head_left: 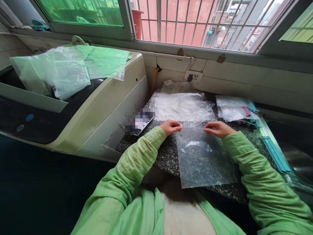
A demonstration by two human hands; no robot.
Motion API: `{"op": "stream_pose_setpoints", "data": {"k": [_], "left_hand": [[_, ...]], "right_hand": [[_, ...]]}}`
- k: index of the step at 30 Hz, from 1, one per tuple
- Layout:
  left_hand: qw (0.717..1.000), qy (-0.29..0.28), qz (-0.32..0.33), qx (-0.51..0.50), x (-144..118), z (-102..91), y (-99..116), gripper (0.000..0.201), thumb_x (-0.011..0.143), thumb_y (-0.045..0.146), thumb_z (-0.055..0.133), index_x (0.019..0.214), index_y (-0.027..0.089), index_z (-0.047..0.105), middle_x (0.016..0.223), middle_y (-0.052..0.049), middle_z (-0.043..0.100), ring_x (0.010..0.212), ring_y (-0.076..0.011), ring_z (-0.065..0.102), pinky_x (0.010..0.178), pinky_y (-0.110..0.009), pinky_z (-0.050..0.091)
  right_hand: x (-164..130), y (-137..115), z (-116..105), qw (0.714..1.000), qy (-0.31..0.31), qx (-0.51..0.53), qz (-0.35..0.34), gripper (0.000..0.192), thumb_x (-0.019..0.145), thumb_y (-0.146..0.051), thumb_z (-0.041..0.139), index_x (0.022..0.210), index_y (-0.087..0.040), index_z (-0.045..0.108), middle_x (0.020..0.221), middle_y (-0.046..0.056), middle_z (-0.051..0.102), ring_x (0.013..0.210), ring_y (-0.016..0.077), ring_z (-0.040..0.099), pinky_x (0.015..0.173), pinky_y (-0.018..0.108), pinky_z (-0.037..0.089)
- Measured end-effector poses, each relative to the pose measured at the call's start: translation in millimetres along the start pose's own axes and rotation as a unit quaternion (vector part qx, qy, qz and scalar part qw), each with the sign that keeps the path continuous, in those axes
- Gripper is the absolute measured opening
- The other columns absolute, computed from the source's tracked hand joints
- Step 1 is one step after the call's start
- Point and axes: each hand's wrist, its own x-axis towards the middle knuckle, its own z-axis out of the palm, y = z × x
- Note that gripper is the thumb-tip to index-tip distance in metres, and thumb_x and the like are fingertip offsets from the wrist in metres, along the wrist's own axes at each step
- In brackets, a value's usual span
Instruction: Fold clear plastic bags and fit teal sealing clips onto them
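A clear plastic bag (205, 160) hangs flat over the front of the speckled stone counter, its lower edge reaching past the counter's rim. My left hand (171, 127) pinches its upper left corner between thumb and fingers. At the upper right corner, my right hand (218, 129) has the same kind of pinch. Just beyond both hands lies a loose pile of clear plastic bags (181, 106). Left of my left hand rests a phone (144, 122), partly blurred out.
A washing machine (122, 98) stands at left with more plastic bags (70, 70) on its lid. Folded bags (232, 107) lie at the right, beside teal strips (276, 155) and a dark sink (293, 147). A wall socket (193, 77) is behind, under a barred window.
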Motion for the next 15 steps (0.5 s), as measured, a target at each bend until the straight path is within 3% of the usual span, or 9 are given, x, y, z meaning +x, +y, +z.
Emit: {"op": "stream_pose_setpoints", "data": {"k": [5,11,15], "left_hand": [[0.997,0.035,-0.013,0.06,1,1.2,-2,0.022,0.067,0.03,0.054,0.055,0.011,0.053,0.047,0.004,0.043,0.048,-0.0057,0.037,0.05,-0.019,0.03],[0.992,0.057,-0.03,0.113,2,-1.1,-2,0.018,0.067,0.024,0.051,0.054,0.012,0.054,0.047,0.004,0.046,0.049,-0.0065,0.039,0.051,-0.019,0.032],[0.989,0.044,-0.035,0.138,1,-4.0,-3,0.019,0.068,0.025,0.051,0.057,0.011,0.056,0.049,0.003,0.048,0.05,-0.0069,0.04,0.052,-0.02,0.033]], "right_hand": [[-11,4,-3,0.998,-0.006,0.044,0.036,0.055,0.055,-0.07,0.05,0.059,-0.016,0.057,0.055,0.004,0.058,0.054,0.0135,0.05,0.055,0.027,0.041],[-13,7,-6,0.997,0.045,0.047,0.042,0.057,0.051,-0.074,0.049,0.057,-0.018,0.057,0.053,0.003,0.057,0.051,0.0118,0.048,0.051,0.025,0.039],[-15,6,-4,0.997,0.057,0.04,0.035,0.057,0.052,-0.074,0.048,0.058,-0.018,0.057,0.053,0.003,0.057,0.051,0.0123,0.048,0.052,0.025,0.039]]}}
